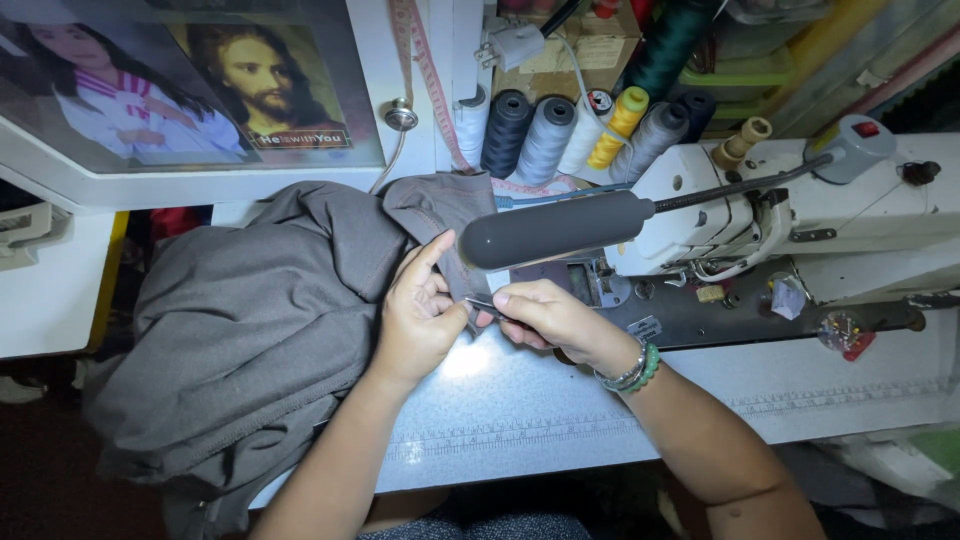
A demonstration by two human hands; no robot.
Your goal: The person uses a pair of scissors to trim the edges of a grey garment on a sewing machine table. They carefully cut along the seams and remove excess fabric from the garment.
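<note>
Grey laminate covers the bench, with a printed ruler strip running along its front edge. A heap of grey cloth is spread over the left end and hangs past the front left corner. One strip of the cloth is drawn up toward the middle of the bench, where it is pinched by the left hand, thumb raised and fingers curled onto the fabric. The right hand is closed around a small dark metal tool, whose tip is laid against the cloth just beside the left fingers; whether it is a snip or a ripper cannot be told. Beaded bracelets are worn on the right wrist. A white sewing machine is set on the right half of the bench, and a dark lamp head is held on a thin arm above the hands. Thread cones are lined up along the back edge, under a hanging tape measure.
</note>
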